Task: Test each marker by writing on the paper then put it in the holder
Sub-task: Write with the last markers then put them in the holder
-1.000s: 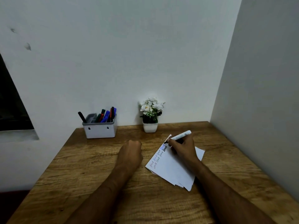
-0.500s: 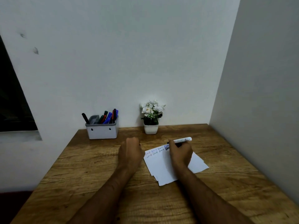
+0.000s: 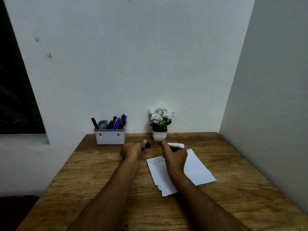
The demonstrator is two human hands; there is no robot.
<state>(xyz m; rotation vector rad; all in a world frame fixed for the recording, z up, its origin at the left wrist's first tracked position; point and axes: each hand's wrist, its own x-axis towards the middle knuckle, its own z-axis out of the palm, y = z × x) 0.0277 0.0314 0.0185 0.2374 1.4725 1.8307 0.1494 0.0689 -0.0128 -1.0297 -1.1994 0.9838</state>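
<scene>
Hands meet above a grainy wooden desk (image 3: 100, 172): the left hand (image 3: 133, 150) pinches a small black cap (image 3: 147, 145), and the right hand (image 3: 173, 155) grips a slim white marker (image 3: 176, 145) lying level, dark tip facing the cap, just apart. Recapping likely needs both lined up straight, then pushed together. Thin white paper (image 3: 196, 169) lies beneath; the grey plastic holder (image 3: 110, 137) stands far left.

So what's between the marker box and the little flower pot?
In the head view, only bare wooden table lies between the holder and the flower pot. The left hand, pinching a black cap, sits just nearer.
</scene>
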